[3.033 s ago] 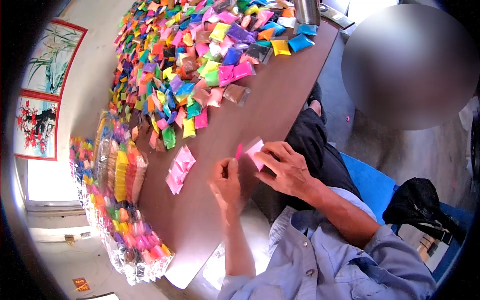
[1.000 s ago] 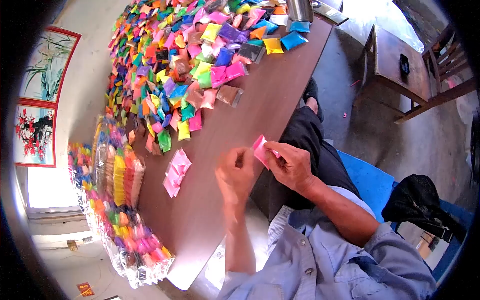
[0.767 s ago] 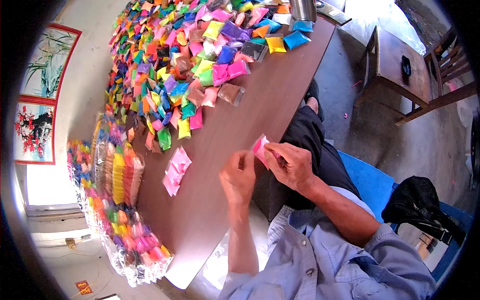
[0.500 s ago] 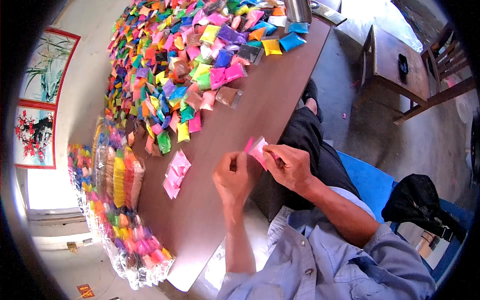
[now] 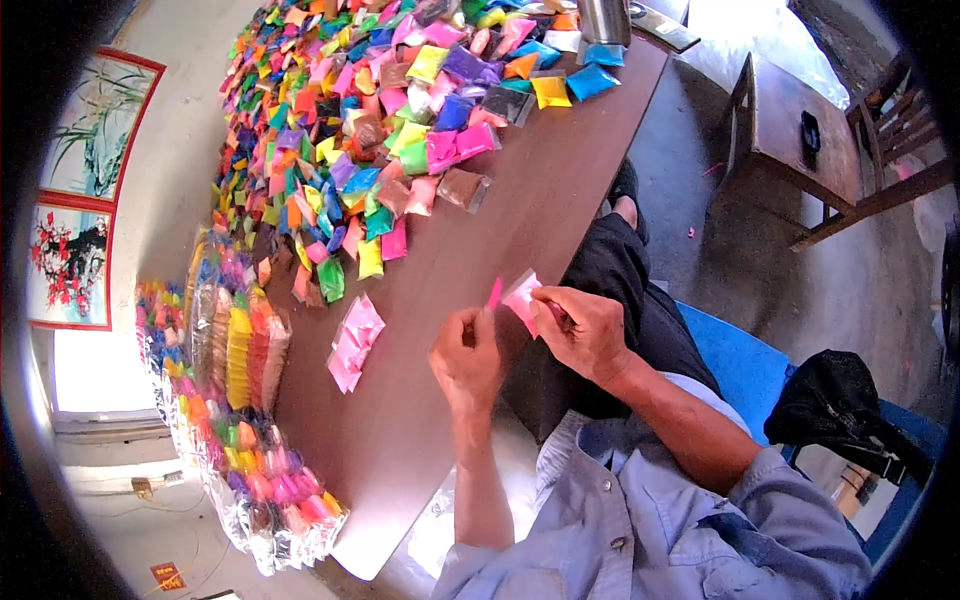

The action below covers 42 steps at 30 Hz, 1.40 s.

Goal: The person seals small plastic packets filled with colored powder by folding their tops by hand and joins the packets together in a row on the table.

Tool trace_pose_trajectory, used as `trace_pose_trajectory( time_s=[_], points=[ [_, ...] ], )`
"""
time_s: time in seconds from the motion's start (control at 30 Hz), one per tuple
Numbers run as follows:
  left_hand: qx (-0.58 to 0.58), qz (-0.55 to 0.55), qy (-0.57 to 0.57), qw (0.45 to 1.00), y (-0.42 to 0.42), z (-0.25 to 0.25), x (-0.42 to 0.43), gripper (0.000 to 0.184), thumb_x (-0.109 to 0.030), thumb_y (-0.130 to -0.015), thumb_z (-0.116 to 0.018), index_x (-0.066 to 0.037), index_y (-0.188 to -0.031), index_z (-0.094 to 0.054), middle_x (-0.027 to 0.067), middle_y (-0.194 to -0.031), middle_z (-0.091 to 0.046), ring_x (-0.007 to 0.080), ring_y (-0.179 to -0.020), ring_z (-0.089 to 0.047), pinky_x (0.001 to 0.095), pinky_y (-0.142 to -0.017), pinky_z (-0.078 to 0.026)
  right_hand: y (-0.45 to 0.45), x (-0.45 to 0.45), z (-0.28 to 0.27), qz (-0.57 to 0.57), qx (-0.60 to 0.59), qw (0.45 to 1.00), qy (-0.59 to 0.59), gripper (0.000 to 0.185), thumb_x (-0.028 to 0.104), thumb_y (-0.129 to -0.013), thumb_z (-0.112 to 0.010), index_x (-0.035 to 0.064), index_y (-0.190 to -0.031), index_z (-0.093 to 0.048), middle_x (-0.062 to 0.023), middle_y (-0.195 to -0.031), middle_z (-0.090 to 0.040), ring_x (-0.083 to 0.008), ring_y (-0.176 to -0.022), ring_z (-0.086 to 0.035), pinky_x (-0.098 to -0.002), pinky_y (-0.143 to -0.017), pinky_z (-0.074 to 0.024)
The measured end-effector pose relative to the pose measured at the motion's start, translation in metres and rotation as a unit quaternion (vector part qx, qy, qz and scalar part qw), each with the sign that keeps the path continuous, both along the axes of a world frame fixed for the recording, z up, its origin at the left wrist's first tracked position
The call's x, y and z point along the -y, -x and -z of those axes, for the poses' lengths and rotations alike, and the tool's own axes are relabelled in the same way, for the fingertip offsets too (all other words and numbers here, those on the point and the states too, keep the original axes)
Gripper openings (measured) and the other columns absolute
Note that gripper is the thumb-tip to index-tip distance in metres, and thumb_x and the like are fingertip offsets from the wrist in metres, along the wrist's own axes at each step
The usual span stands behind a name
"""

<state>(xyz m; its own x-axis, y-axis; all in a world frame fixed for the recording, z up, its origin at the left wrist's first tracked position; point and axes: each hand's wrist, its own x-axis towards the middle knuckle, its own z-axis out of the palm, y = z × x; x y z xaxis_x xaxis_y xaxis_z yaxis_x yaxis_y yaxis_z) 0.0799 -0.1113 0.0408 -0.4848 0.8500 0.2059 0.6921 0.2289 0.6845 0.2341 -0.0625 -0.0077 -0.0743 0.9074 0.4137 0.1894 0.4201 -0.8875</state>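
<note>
My left hand [image 5: 467,358] is closed above the table edge, with a thin bright pink strip [image 5: 495,293] sticking up from its fingertips; its exact kind is too small to tell. Close beside it, my right hand [image 5: 583,335] pinches a small clear packet with pink filling [image 5: 521,300] between thumb and fingers. The two hands are a short way apart. To the left of them, a few joined pink packets [image 5: 355,342] lie flat on the brown table [image 5: 430,270].
A large heap of small coloured packets [image 5: 350,150] covers the table's far part. Plastic bags of bundled packets [image 5: 240,350] line its left side. A metal cup [image 5: 604,22] stands at the far end. A wooden chair [image 5: 790,150] and a black bag [image 5: 830,410] are to the right.
Both hands keep their holds and have barely moved. The whole view has shifted slightly, and the pink packet is tilted a little differently.
</note>
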Motion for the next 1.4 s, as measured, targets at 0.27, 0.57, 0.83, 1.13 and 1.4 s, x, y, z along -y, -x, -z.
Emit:
trace_pose_trajectory(
  time_s=[0.27,0.57,0.83,1.13,1.4],
  points=[
    [-0.027,0.019,-0.015,0.999,-0.016,0.010,0.015,0.017,-0.017,-0.094,-0.073,0.000,-0.093,-0.072,0.0131,-0.080,-0.072,0.0181,-0.071,-0.068,0.0350,-0.069,-0.055,0.000,0.000,-0.003,-0.008,0.006,1.000,0.016,0.014,0.013,-0.090,-0.074,0.0016,-0.098,-0.074,-0.0133,-0.082,-0.074,-0.0215,-0.064,-0.072,-0.0300,-0.059,-0.0558],
    [0.029,0.023,0.008,0.999,-0.009,-0.013,0.008,0.016,-0.014,-0.092,-0.075,0.001,-0.098,-0.074,0.0120,-0.080,-0.074,0.0178,-0.071,-0.069,0.0328,-0.067,-0.054,-0.004,0.005,-0.002,0.005,0.011,0.999,0.042,0.020,0.015,-0.090,-0.076,0.0030,-0.104,-0.069,-0.0129,-0.077,-0.071,-0.0217,-0.062,-0.070,-0.0317,-0.057,-0.0544],
    [-0.029,0.098,0.021,0.995,-0.014,-0.010,-0.019,0.010,-0.016,-0.092,-0.073,-0.006,-0.096,-0.075,0.0160,-0.090,-0.072,0.0340,-0.080,-0.072,0.0396,-0.069,-0.055,-0.002,0.002,0.004,0.014,0.018,1.000,0.005,0.020,0.011,-0.090,-0.077,0.0031,-0.100,-0.062,-0.0116,-0.074,-0.069,-0.0180,-0.061,-0.070,-0.0297,-0.056,-0.0530],
    [-0.022,0.147,0.035,0.988,0.010,-0.005,-0.052,0.013,-0.014,-0.092,-0.073,-0.002,-0.096,-0.073,0.0141,-0.074,-0.069,0.0218,-0.064,-0.067,0.0339,-0.063,-0.052,-0.003,0.000,0.003,0.010,0.000,1.000,0.026,0.018,0.006,-0.088,-0.076,0.0025,-0.104,-0.068,-0.0111,-0.077,-0.071,-0.0156,-0.059,-0.067,-0.0275,-0.054,-0.0510],
    [-0.016,0.120,0.011,0.993,-0.013,-0.018,-0.019,0.013,-0.010,-0.092,-0.074,0.001,-0.096,-0.073,0.0118,-0.079,-0.072,0.0160,-0.069,-0.067,0.0319,-0.064,-0.053,0.000,-0.003,0.007,0.007,-0.034,0.998,-0.060,0.017,0.002,-0.087,-0.075,-0.0006,-0.105,-0.073,-0.0137,-0.083,-0.073,-0.0193,-0.057,-0.066,-0.0271,-0.054,-0.0513]
  ],
)
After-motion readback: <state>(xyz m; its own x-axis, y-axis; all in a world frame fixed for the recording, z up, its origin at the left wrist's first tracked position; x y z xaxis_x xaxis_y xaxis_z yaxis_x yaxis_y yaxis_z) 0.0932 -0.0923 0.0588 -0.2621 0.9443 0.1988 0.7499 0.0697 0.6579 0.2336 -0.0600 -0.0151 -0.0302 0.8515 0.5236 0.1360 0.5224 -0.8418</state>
